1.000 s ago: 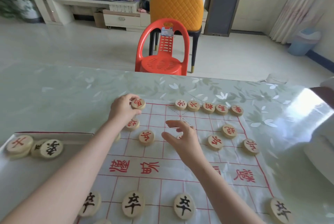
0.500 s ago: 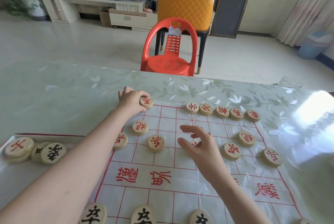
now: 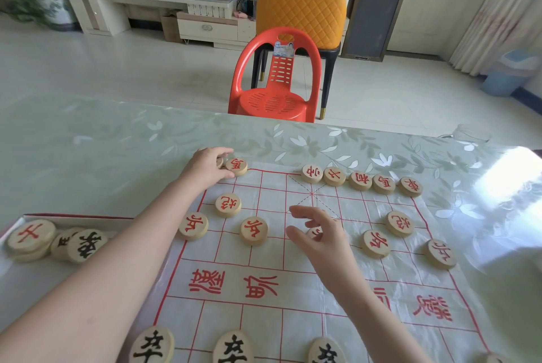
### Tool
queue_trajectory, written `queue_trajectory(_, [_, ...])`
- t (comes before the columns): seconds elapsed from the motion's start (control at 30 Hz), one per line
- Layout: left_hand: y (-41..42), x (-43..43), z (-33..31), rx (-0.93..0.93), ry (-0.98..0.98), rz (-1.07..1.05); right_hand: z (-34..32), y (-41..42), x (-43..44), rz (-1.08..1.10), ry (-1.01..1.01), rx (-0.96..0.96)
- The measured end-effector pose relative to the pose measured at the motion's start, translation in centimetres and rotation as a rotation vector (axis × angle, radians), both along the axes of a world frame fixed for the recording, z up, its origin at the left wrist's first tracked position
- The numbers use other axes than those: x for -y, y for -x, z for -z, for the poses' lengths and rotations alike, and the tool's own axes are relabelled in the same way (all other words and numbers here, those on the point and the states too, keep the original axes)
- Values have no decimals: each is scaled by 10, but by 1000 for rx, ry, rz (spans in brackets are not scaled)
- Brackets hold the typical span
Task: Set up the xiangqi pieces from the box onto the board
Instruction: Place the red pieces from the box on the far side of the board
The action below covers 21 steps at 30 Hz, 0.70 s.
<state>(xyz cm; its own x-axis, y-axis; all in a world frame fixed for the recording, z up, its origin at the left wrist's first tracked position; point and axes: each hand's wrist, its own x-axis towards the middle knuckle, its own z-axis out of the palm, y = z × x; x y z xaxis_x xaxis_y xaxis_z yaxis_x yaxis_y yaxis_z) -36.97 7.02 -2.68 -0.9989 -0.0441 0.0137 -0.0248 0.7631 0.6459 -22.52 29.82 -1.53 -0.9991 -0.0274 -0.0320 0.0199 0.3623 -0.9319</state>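
Observation:
The white xiangqi board [image 3: 264, 310] with red lines lies on the table. Red pieces stand on its far half, among them a back row [image 3: 359, 180] at the right, and black pieces [image 3: 233, 349] line the near edge. At the far left corner my left hand [image 3: 206, 166] curls its fingers round a piece [image 3: 219, 162] that is mostly hidden. A red piece [image 3: 236, 166] lies free just right of those fingers. My right hand [image 3: 321, 235] hovers over the board's middle with relaxed fingers, holding nothing and partly covering a red piece [image 3: 311, 232].
The box [image 3: 73, 216] sits left of the board with a red piece [image 3: 30, 235] and black pieces [image 3: 86, 245] in it. A red plastic chair [image 3: 274, 99] stands beyond the table's far edge. Glare falls on the table at the right.
The red piece my left hand held now lies on the back row beside its fingertips, and the fingers sit on a second piece. My right hand has barely moved.

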Motion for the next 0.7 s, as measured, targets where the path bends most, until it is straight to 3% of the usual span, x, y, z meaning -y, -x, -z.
queue_trajectory(0.7, [-6,-1,5,-124,14,-25,-2,-8,7,-12,-37,-38])
